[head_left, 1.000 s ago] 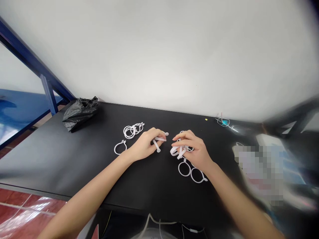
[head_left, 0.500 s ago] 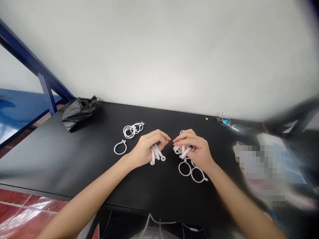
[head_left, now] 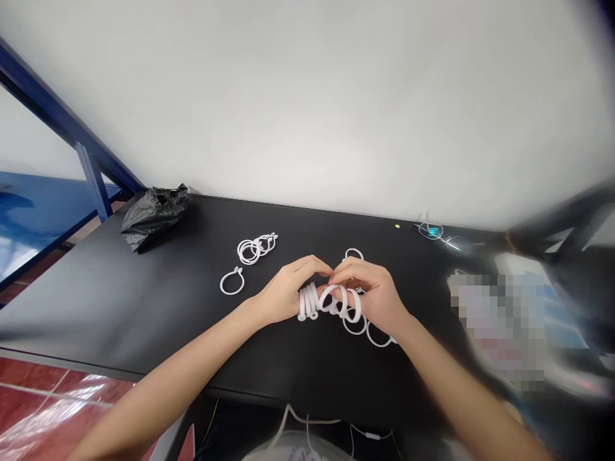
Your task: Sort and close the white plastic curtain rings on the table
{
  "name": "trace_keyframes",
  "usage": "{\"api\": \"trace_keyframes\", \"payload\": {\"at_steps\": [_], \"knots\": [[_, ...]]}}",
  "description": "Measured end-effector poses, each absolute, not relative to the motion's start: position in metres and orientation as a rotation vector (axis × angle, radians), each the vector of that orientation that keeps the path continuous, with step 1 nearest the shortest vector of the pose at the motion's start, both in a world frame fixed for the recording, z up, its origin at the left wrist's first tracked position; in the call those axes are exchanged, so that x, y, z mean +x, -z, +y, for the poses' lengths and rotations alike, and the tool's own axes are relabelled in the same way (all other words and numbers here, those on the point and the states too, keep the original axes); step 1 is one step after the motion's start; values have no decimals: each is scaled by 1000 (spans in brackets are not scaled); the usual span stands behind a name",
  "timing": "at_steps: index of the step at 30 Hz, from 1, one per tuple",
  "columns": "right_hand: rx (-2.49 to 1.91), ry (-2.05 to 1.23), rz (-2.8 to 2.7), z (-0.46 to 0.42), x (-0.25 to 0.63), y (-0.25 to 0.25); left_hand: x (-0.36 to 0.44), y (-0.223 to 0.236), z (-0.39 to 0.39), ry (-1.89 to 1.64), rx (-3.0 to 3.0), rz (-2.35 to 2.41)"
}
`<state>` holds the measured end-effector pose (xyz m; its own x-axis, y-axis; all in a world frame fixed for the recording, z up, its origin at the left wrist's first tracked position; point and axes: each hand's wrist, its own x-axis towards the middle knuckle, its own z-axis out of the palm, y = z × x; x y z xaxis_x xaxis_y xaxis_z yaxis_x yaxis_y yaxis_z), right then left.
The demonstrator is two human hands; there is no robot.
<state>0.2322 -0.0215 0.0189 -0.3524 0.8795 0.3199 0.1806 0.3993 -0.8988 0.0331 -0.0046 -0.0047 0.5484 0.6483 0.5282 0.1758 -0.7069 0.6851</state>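
My left hand [head_left: 291,288] is curled, with several white rings [head_left: 309,302] threaded side by side around its fingers. Its fingertips meet those of my right hand [head_left: 372,288], which is also closed. More white rings [head_left: 340,303] hang around the right hand's fingers, between the two hands. Beneath and beside my right hand, loose white rings [head_left: 377,335] with small eyelets lie on the black table [head_left: 288,371]; another ring [head_left: 354,253] lies just beyond it. Left of my hands are a small cluster of rings [head_left: 250,252] and a single ring [head_left: 232,282].
A crumpled black plastic bag [head_left: 156,214] sits at the table's back left. Eyeglasses [head_left: 431,230] and a tiny yellow bit [head_left: 397,226] lie near the wall [head_left: 307,115]. A blurred, pixelated package [head_left: 500,330] is at the right. White cables [head_left: 372,436] hang below the front edge.
My hands have come together until the fingertips touch. The rings on the right hand have swung toward those on the left, and the left-hand rings now stand more evenly in a row.
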Motion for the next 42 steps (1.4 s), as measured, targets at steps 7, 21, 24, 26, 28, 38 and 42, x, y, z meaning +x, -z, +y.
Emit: {"api": "trace_keyframes", "payload": {"at_steps": [7, 21, 24, 26, 28, 38, 42], "knots": [[-918, -1060, -1708, -21, 232, -20, 31, 3, -5, -1109, 2151, 666], [-983, -1026, -1669, -17, 236, -13, 36, 0, -5, -1230, 2057, 738], [-964, -960, -1710, -15, 239, -13, 35, 2, -4, -1216, 1953, 761], [-918, -970, -1735, -14, 240, -12, 35, 1, -3, -1193, 1954, 758], [-884, -991, -1750, -15, 239, -10, 35, -1, -4, -1171, 2004, 718], [-897, -1051, -1731, -18, 236, -10, 35, 6, -2, -1160, 2202, 617], [-1061, -1106, -1743, -14, 241, -14, 27, 9, 2, -1039, 2191, 655]]}}
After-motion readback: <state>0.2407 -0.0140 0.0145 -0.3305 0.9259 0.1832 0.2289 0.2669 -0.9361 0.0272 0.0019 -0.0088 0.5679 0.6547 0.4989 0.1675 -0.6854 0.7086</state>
